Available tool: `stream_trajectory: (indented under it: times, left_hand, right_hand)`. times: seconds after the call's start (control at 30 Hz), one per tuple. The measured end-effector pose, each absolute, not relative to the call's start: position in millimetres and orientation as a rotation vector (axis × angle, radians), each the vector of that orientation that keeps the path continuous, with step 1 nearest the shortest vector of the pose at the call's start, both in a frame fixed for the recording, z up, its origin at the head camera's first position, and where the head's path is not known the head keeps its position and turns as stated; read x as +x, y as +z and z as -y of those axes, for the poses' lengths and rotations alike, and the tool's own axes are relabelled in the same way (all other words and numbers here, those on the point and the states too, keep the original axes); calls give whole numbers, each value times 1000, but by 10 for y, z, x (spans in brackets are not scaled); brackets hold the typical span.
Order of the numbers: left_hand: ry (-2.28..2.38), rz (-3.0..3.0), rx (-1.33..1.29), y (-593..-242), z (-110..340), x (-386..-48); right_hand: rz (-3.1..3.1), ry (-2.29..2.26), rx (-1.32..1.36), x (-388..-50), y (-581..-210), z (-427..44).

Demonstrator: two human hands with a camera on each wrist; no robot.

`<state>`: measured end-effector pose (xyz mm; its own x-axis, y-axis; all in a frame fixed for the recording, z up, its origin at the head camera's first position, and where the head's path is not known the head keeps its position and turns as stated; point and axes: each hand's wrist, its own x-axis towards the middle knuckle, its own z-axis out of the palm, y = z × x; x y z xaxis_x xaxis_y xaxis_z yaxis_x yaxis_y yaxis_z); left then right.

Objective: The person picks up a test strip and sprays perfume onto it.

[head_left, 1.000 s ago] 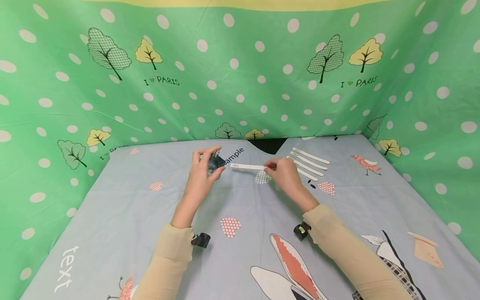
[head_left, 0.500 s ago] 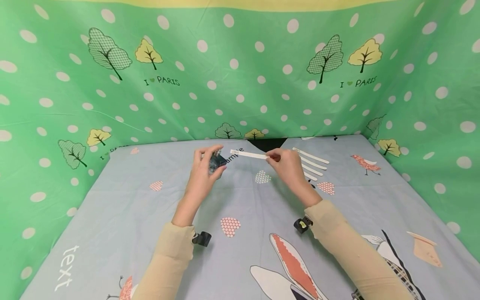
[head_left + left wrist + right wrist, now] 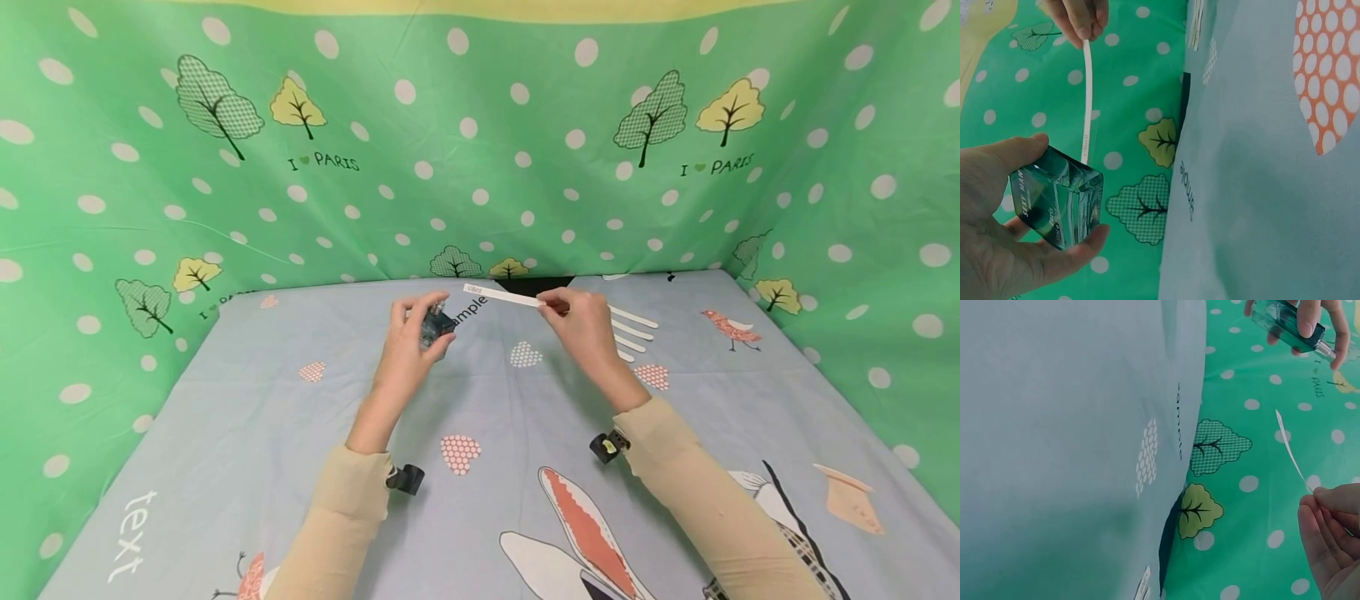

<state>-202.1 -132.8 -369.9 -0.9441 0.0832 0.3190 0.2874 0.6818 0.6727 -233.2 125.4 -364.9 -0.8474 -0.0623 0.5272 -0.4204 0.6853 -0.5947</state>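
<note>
My left hand (image 3: 399, 350) grips a teal glass perfume bottle (image 3: 437, 327) above the cloth, its index finger up by the spray top. In the left wrist view, printed lettering shows on the bottle (image 3: 1038, 200). The silver spray nozzle (image 3: 1327, 350) appears in the right wrist view, close to a fingertip. Between thumb and fingers, my right hand (image 3: 588, 333) pinches one end of a white paper test strip (image 3: 498, 295). The strip's free, marked end points left towards the bottle, with a gap between them. A slight bend shows along the strip (image 3: 1290, 447) in the right wrist view.
Several more white strips (image 3: 636, 320) lie fanned on the cloth-covered table (image 3: 300, 450), partly hidden behind my right hand. A green dotted curtain (image 3: 480, 150) rises along the back and sides. Both wrists wear small black cameras (image 3: 406, 479).
My right hand has lifted the strip up and away towards the back, shifting slightly right, and the strip now tilts more. My left hand and the bottle have barely moved.
</note>
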Motion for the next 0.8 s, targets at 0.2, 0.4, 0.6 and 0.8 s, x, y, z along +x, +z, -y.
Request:
stream_trajectory:
  times: [0.2,0.4,0.6,0.8]
  left_hand:
    - [-1127,2624,-280,-3706,1315,-2014]
    - [-1160,2584,-225,-3691,1302,-2024]
    - [-1170,2568,-180,-3723,1323,-2066]
    - [-1186,2559,-211,-3731,1352,-2067]
  right_hand:
    - [2400,1000,388,-2296,-3602,-1261]
    - [2359,996,398,-2274,-3557,-1266]
    - [2328,1009,400,-2270,-3533,-1285]
    - [2318,1020,373,-2253,-3531,-1345]
